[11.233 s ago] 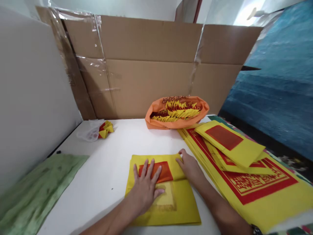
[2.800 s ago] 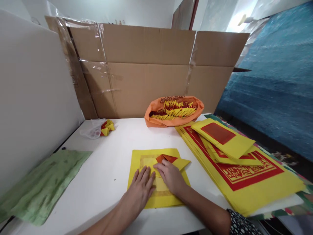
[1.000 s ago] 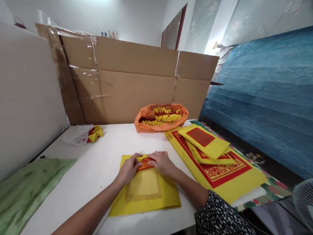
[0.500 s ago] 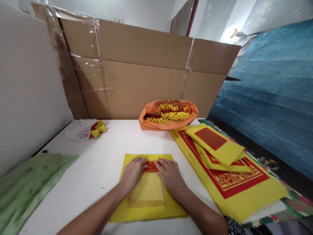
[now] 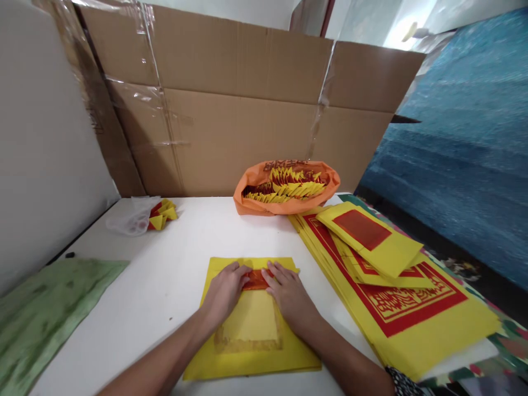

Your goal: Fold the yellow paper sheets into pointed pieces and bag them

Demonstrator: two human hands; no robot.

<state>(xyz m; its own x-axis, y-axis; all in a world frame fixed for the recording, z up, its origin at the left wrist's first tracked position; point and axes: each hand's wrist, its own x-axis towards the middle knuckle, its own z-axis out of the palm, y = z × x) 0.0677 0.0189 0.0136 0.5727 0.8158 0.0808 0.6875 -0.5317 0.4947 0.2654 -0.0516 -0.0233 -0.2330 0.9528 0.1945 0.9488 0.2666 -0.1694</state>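
hands settling flatter now: left hand (image 5: pixel 223 287), fingers curled at the red strip (image 5: pixel 255 279), grip unclear; right hand (image 5: pixel 292 297), fingers spread opposite; yellow paper (image 5: pixel 247 367) seems mid-crease.

Open tabletop (image 5: pixel 160 286) left, paper stack (image 5: pixel 388 258) blocking right

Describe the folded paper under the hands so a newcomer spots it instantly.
On the white table, find the yellow sheets between the person's forearms. Toward their far edge, under the left hand and right hand, lies the folded paper. Its orange-red strip sets it apart from the pale-gold square nearer the person.
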